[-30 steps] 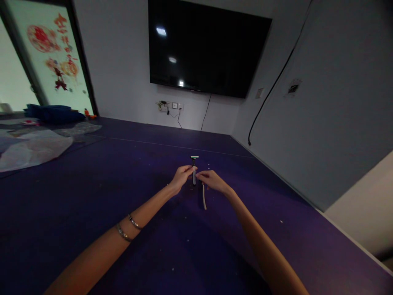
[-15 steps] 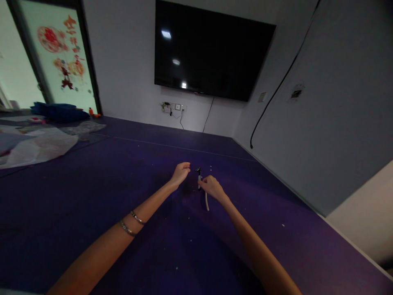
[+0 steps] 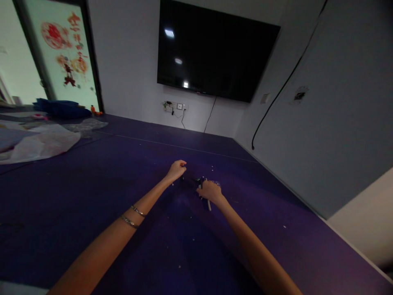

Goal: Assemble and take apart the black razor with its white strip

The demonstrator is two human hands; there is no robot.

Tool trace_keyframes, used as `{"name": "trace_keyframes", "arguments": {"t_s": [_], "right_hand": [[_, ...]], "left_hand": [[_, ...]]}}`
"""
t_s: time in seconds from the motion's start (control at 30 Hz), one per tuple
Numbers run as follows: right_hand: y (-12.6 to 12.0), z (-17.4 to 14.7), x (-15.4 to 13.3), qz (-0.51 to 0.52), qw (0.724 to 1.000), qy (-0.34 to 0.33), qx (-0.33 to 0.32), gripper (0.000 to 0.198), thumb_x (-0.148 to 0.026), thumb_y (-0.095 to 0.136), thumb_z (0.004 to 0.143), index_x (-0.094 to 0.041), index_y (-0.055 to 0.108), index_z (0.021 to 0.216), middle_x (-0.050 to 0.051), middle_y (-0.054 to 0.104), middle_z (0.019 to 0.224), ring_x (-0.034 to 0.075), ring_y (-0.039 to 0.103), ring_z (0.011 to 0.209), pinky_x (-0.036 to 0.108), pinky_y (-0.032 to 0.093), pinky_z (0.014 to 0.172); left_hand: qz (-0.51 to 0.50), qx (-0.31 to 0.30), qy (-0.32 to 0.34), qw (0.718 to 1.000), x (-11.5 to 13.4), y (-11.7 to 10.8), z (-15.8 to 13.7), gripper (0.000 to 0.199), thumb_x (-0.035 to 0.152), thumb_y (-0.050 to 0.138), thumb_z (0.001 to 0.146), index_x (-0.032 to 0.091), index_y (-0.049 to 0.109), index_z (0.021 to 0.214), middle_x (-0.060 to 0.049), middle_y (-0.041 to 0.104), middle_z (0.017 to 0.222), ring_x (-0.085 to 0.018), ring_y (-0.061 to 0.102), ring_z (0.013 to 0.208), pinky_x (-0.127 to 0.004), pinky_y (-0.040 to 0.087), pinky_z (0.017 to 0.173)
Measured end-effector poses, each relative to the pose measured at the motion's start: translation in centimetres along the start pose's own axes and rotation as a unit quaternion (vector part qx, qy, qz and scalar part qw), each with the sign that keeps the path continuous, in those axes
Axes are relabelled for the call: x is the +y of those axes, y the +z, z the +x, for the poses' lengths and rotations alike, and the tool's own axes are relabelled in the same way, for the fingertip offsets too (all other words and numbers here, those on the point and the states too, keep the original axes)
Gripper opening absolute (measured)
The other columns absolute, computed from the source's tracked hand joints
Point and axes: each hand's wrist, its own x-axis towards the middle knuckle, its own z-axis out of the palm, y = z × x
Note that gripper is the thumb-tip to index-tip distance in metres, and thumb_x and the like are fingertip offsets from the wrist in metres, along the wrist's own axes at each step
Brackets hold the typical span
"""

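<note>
Though the razor (image 3: 200,180) is partly covered, its long axis points roughly forward.

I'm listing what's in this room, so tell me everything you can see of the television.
The television is large, flat and rectangular, with a glossy black screen showing no picture, only bright reflections. It hangs on the grey wall, slanting down to the right in this view, its upper left corner out of the picture. A thin cable drops from its lower edge.
</note>
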Motion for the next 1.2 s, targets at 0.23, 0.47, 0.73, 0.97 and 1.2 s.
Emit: {"name": "trace_keyframes", "arguments": {"t_s": [0.23, 0.47, 0.73, 0.97, 1.2], "right_hand": [[-0.2, -0.3, 0.2, 0.002, 1.0, -0.004, -0.013, 0.043, -0.042, 0.048, 0.075, -0.012, 0.064, 0.101, 0.02, 0.063, 0.104, 0.033, 0.06, 0.095, 0.039, 0.046, 0.074], [-2.2, -0.7, 2.6, 0.038, 0.999, -0.001, 0.024, 0.036, -0.041, 0.045, 0.077, -0.014, 0.066, 0.088, 0.017, 0.065, 0.097, 0.031, 0.063, 0.088, 0.036, 0.046, 0.069], [-2.9, -1.0, 5.4, 0.086, 0.996, 0.006, 0.035, 0.03, -0.04, 0.048, 0.077, -0.017, 0.068, 0.074, 0.012, 0.068, 0.082, 0.027, 0.064, 0.08, 0.031, 0.043, 0.063], [-1.5, 0.7, 6.0, 0.205, 0.97, -0.052, 0.121, 0.02, -0.029, 0.051, 0.074, -0.017, 0.067, 0.079, 0.008, 0.066, 0.084, 0.018, 0.061, 0.079, 0.027, 0.044, 0.068], [-0.7, 0.8, 3.5, 0.57, 0.819, -0.057, 0.036, 0.026, -0.033, 0.059, 0.068, -0.018, 0.06, 0.089, 0.003, 0.062, 0.081, 0.013, 0.058, 0.07, 0.021, 0.047, 0.05]], "left_hand": [[0.165, -0.079, 0.087, 0.979, -3.1, -0.4, -0.4, 0.04, 0.01, 0.062, 0.058, 0.018, 0.062, 0.097, -0.01, 0.064, 0.105, -0.025, 0.057, 0.101, -0.032, 0.04, 0.089], [0.235, -0.143, 0.154, 0.949, -4.9, -0.5, -0.9, 0.04, 0.014, 0.059, 0.066, 0.019, 0.057, 0.105, -0.011, 0.061, 0.112, -0.025, 0.055, 0.105, -0.033, 0.038, 0.09], [0.207, -0.128, 0.134, 0.961, -5.6, -0.7, -1.0, 0.04, 0.018, 0.061, 0.067, 0.02, 0.056, 0.106, -0.009, 0.064, 0.107, -0.023, 0.057, 0.102, -0.032, 0.039, 0.089], [0.172, -0.091, 0.157, 0.968, -3.2, 0.1, -1.7, 0.04, 0.019, 0.063, 0.068, 0.02, 0.056, 0.107, -0.008, 0.064, 0.103, -0.022, 0.058, 0.098, -0.033, 0.039, 0.089], [0.152, -0.059, 0.283, 0.945, 3.1, 2.3, -4.4, 0.042, 0.021, 0.061, 0.073, 0.021, 0.05, 0.114, -0.008, 0.055, 0.113, -0.022, 0.047, 0.11, -0.038, 0.032, 0.098]]}}
